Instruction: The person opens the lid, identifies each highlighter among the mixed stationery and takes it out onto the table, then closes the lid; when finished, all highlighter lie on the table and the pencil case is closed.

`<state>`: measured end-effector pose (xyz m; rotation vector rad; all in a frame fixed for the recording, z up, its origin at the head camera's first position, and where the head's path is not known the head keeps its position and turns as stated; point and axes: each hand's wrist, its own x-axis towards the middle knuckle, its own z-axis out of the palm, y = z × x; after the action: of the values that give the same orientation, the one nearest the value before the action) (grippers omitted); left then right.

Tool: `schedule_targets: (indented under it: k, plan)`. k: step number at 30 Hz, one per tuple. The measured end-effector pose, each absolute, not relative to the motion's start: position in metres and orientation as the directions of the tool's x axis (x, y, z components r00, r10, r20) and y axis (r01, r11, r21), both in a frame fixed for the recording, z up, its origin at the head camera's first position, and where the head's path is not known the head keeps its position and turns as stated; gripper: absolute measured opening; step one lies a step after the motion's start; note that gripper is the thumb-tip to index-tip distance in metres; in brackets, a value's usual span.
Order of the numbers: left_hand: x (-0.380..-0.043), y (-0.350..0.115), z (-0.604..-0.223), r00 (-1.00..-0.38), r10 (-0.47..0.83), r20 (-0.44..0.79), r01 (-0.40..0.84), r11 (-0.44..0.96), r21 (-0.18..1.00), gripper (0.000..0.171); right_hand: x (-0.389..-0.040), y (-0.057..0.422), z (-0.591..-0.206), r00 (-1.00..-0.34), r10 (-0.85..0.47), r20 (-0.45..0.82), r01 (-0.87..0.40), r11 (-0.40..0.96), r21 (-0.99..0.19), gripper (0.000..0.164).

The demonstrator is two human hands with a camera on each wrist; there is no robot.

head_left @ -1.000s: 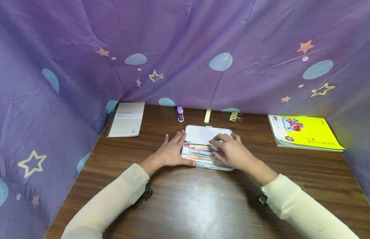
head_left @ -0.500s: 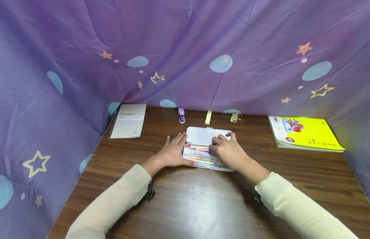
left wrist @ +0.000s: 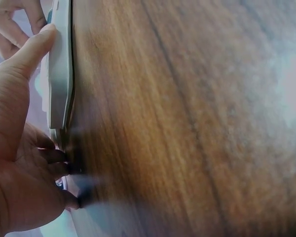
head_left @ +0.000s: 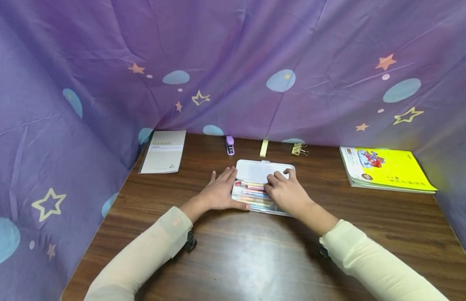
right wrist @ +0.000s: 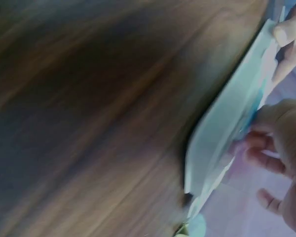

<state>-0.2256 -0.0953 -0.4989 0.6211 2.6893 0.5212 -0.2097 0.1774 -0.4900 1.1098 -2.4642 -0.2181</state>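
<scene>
A white pencil case (head_left: 255,169) lies with its lid folded back on the table. Several colourful pens (head_left: 253,194) fill its lower tray. My left hand (head_left: 219,193) braces the case's left end with fingers extended; its thumb (left wrist: 37,47) presses the front rim in the left wrist view. My right hand (head_left: 289,191) reaches over the right part of the tray, fingers curled. Its thumb and index finger pinch the right end of a pen (head_left: 255,187), partly hidden by the hand. In the right wrist view, the case's side wall (right wrist: 222,118) stands beside that hand (right wrist: 286,138).
Along the table's back are a notebook (head_left: 163,152), a purple stapler (head_left: 230,145), a yellow strip (head_left: 264,148) and a yellow binder clip (head_left: 298,149). Yellow-covered books (head_left: 390,169) lie at the right. A purple curtain (head_left: 233,67) rises behind the brown table (head_left: 236,259).
My right hand has turned and shifted slightly left, its fingers curling more tightly at the pens. The left hand keeps its place on the case. The head view has shifted slightly.
</scene>
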Motion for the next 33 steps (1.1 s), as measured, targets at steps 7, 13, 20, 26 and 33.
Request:
schedule_targets:
  k: [7, 13, 20, 26, 33]
  plan:
    - [-0.226, -0.094, -0.497, -0.848, 0.475, -0.234, 0.360, 0.841, 0.403, 0.142, -0.209, 0.175, -0.485, -0.629, -0.730, 0.267, -0.664, 0.683, 0.303, 0.003]
    - [-0.226, -0.092, -0.495, -0.847, 0.485, -0.219, 0.367, 0.831, 0.418, 0.142, -0.211, 0.181, -0.486, -0.633, -0.696, 0.339, -0.663, 0.713, 0.229, 0.009]
    - [-0.226, -0.092, -0.496, -0.840, 0.492, -0.229, 0.351, 0.815, 0.462, 0.144, -0.209, 0.193, -0.478, -0.652, -0.636, 0.413, -0.642, 0.752, 0.146, 0.020]
    - [-0.225, -0.093, -0.496, -0.839, 0.487, -0.243, 0.352, 0.826, 0.440, 0.144, -0.209, 0.216, -0.468, -0.617, -0.610, 0.498, -0.647, 0.753, 0.121, 0.022]
    - [-0.224, -0.095, -0.495, -0.845, 0.483, -0.230, 0.354, 0.827, 0.438, 0.142, -0.206, 0.252, -0.464, -0.633, -0.581, 0.512, -0.622, 0.775, 0.110, 0.025]
